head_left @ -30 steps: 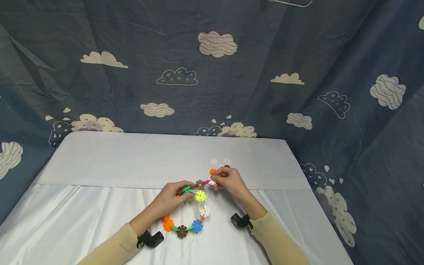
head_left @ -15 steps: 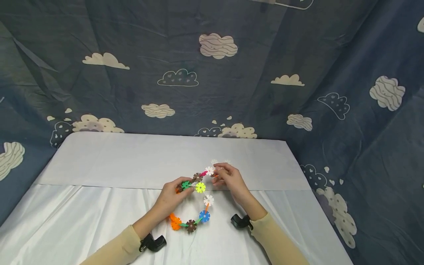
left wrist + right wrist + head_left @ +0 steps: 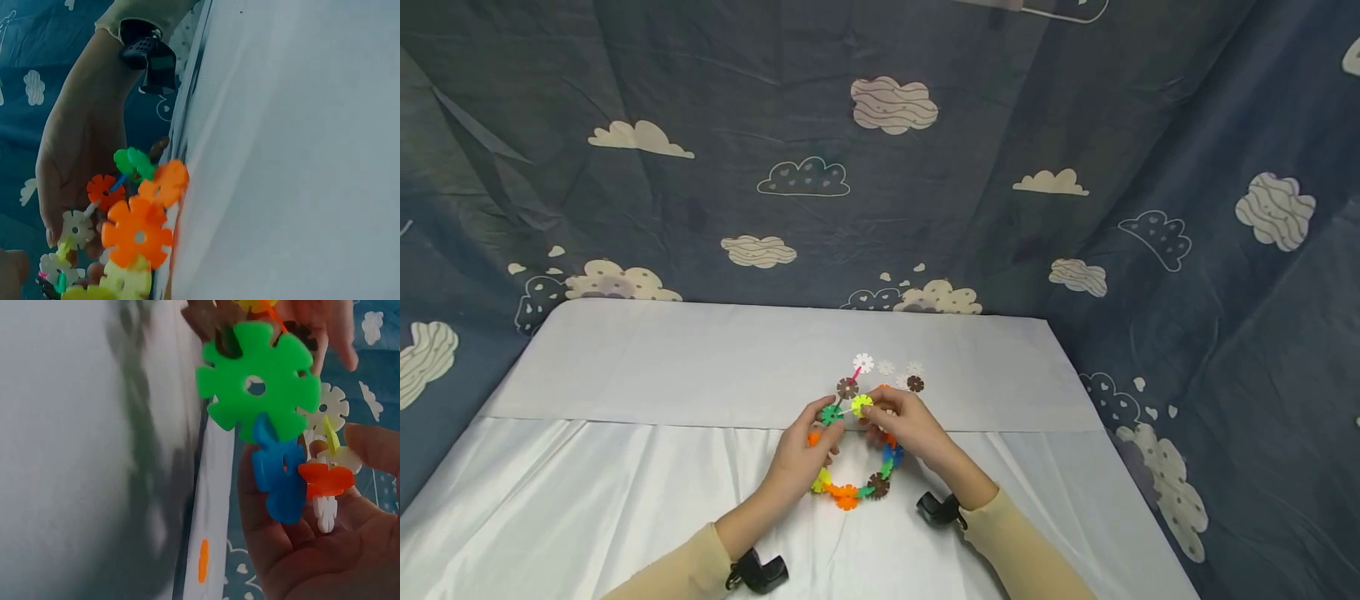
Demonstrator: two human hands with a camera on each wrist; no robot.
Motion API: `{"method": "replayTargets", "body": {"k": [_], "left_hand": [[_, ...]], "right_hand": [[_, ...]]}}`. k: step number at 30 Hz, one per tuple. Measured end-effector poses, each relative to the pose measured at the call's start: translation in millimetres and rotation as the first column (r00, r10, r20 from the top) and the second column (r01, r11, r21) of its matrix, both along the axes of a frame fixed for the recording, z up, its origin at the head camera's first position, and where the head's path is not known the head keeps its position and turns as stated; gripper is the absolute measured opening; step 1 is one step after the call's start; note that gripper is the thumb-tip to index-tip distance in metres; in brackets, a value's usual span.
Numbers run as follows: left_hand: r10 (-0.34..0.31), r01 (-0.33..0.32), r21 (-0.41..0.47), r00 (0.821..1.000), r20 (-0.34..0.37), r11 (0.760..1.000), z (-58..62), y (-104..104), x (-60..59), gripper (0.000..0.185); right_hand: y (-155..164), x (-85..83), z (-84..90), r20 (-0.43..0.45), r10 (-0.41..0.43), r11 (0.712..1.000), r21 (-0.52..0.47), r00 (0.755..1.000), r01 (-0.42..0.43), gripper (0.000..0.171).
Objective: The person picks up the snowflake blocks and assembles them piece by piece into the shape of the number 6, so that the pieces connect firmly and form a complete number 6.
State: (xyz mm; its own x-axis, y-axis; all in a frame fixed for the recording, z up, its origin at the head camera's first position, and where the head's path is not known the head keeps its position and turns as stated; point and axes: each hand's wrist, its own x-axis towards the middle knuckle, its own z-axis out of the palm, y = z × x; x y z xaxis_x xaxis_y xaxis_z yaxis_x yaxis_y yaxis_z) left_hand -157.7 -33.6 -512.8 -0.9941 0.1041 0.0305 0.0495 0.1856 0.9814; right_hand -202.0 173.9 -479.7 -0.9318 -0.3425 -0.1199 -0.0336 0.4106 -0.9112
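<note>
A chain of interlocking plastic flower discs point(image 3: 847, 497) hangs in a ring between my hands. My left hand point(image 3: 793, 454) holds it beside a green disc point(image 3: 831, 414). With thumb and finger, my right hand point(image 3: 917, 429) pinches it at a yellow disc point(image 3: 861, 405). Past the green disc a tail runs off through a brown disc point(image 3: 847, 388) to a white disc point(image 3: 863, 363). In the right wrist view, a large green disc point(image 3: 287, 387) and a blue disc point(image 3: 284, 481) hang before the right palm. An orange disc point(image 3: 137, 234) stands out in the left wrist view.
Beyond the right hand, a few loose discs lie on the white-covered table point(image 3: 662, 358), among them a brown disc point(image 3: 915, 383) and a white disc point(image 3: 914, 367). A dark cloud-patterned curtain point(image 3: 955, 208) stands behind and to the right.
My right hand has left the tail's white-disc end and come down and left onto the yellow disc. The ring has swung right and up, and the left hand has shifted slightly right.
</note>
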Motion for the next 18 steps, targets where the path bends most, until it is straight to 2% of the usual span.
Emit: {"method": "replayTargets", "body": {"k": [2,4,6,9,12,15,18], "left_hand": [[-0.036,0.034,0.054,0.999,0.034,0.998,1.4,-1.5,-2.1,0.046],[-0.043,0.042,0.025,0.999,0.031,0.999,3.8,-5.1,-8.1,0.045],[-0.047,0.047,-0.020,0.999,0.000,0.999,8.3,-10.3,-18.7,0.046],[-0.061,0.055,-0.096,0.996,-0.058,0.994,16.7,-16.9,-41.7,0.052],[-0.128,0.121,-0.121,0.990,-0.057,0.985,23.5,-19.6,-62.5,0.061],[-0.180,0.172,-0.164,0.983,-0.038,0.971,25.8,-18.9,-75.5,0.065],[-0.185,0.174,-0.158,0.981,-0.057,0.972,25.4,-17.6,-84.5,0.060]], "right_hand": [[0.9,-1.0,-0.5,-0.002,0.002,1.000,-0.013,1.000,-0.002,0.024],[1.4,-2.5,-0.9,0.006,0.010,1.000,-0.024,1.000,-0.010,0.023],[0.5,-5.1,-0.7,0.014,0.014,0.999,-0.029,1.000,-0.013,0.022],[-3.0,-10.6,-0.6,0.019,0.017,1.000,-0.025,1.000,-0.017,0.021],[-9.9,-16.8,0.0,0.016,0.040,0.999,-0.020,0.999,-0.040,0.022],[-17.7,-23.1,1.1,-0.003,0.062,0.998,-0.020,0.998,-0.062,0.024],[-24.0,-29.4,4.4,-0.014,0.059,0.998,-0.021,0.998,-0.060,0.023]]}}
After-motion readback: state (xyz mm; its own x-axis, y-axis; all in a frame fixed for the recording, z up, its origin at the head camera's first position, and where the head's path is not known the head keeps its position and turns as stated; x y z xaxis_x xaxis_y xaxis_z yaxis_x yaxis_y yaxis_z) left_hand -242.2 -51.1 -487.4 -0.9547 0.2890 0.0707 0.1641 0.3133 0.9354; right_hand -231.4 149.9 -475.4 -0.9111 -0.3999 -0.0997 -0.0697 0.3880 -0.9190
